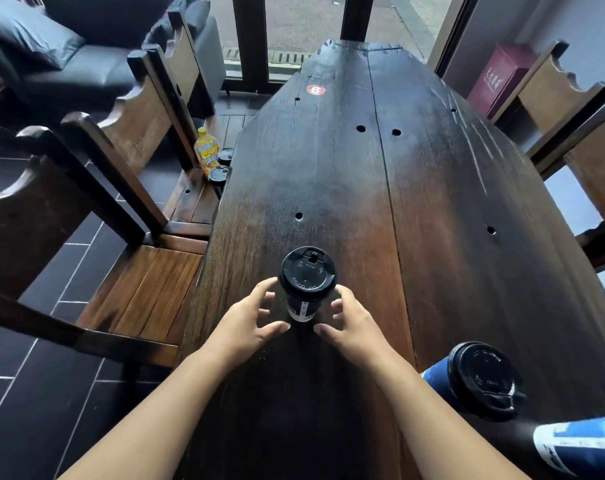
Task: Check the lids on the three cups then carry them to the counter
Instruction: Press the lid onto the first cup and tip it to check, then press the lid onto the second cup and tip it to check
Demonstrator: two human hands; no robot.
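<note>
Our left hand (256,317) and right hand (351,320) are open beside the cup (303,306). Next we should press its lid (308,271).

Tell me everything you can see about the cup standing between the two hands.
The cup is tall and paper-looking, with a dark blue wall and a white label patch near its base. A black plastic-looking lid with a sip flap and raised lettering sits on top and looks seated. It stands upright on the dark wooden table. The left hand and right hand flank it with fingers spread; whether they touch it is unclear.
</note>
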